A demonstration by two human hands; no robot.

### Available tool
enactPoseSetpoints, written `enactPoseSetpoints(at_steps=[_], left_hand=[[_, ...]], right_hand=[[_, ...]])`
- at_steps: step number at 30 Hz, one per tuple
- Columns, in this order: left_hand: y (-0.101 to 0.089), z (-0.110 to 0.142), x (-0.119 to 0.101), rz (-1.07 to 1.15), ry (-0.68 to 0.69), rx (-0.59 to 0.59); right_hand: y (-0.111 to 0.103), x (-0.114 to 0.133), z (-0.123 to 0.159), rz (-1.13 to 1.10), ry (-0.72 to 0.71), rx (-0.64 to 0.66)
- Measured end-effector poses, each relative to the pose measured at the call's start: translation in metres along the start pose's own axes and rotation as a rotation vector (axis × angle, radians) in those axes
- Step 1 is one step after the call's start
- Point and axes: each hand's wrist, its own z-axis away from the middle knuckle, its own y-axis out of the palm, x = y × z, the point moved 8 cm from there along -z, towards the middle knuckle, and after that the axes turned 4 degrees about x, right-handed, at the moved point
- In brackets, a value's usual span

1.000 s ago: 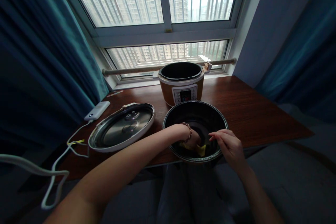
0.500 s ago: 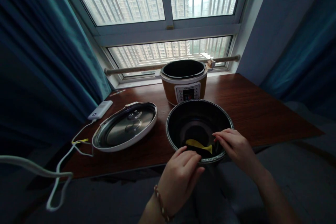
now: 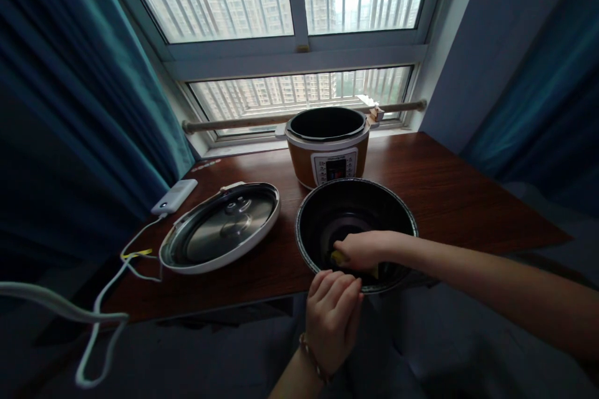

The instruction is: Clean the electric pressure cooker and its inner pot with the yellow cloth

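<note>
The black inner pot (image 3: 327, 215) with a speckled rim stands near the table's front edge. My left hand (image 3: 333, 312) is closed over its near rim, fingers bent inward and thumb outside. Inside the pot, my right hand (image 3: 362, 249) reaches down in a closed grip on a yellow sponge (image 3: 337, 257). Most of the sponge is hidden under that hand; only its left end and a bit at the right show. Right behind the pot is the cooker body (image 3: 302, 165), brown and white with a front control panel.
A detached round lid (image 3: 224, 224) lies inner side up on the wooden table (image 3: 449, 193), left of the pot. A white power strip (image 3: 175, 196) with a cable (image 3: 135, 237) is at the far left. Blue curtains and a window stand beyond.
My right hand has moved from the pot's right rim down into it and closed on the yellow sponge. My left hand stays at the near rim, its fingers now bent over it.
</note>
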Motion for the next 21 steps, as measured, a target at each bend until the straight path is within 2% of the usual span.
enactPoseSetpoints(at_steps=[4,10,15,18,21], left_hand=[[-0.001,-0.001,-0.001,0.018,-0.021,-0.056],[0.001,0.000,0.000,0.004,-0.036,-0.054],[0.002,0.002,0.001,0.001,-0.031,-0.045],[0.003,0.003,0.002,-0.008,-0.019,-0.052],[0.003,0.004,0.002,-0.009,0.001,-0.069]], right_hand=[[0.030,0.004,-0.022,-0.246,-0.069,0.098],[0.052,-0.017,-0.022,-0.261,-0.127,0.236],[0.063,-0.040,-0.015,-0.073,-0.024,0.350],[0.072,-0.058,-0.022,0.110,0.059,0.436],[0.078,-0.075,-0.035,0.198,0.097,0.554]])
